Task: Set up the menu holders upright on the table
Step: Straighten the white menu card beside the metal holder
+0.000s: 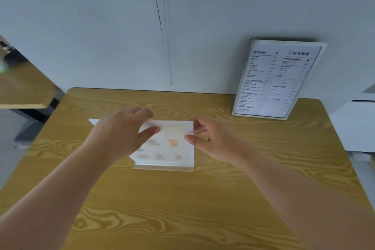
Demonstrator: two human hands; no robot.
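Observation:
A small clear menu holder (170,148) with a pale drinks card stands on its base in the middle of the wooden table (182,209), its face toward me. My left hand (121,134) grips its upper left part, thumb on the front. My right hand (213,138) pinches its upper right edge between thumb and fingers. A larger menu holder (278,79) with black text stands upright at the table's back right, against the wall. A white corner (93,122) sticks out behind my left hand; what it belongs to is hidden.
A grey wall (101,26) runs along the table's far edge. Another wooden table (22,87) with blurred items stands to the left. White furniture (357,124) sits close beside the table on the right.

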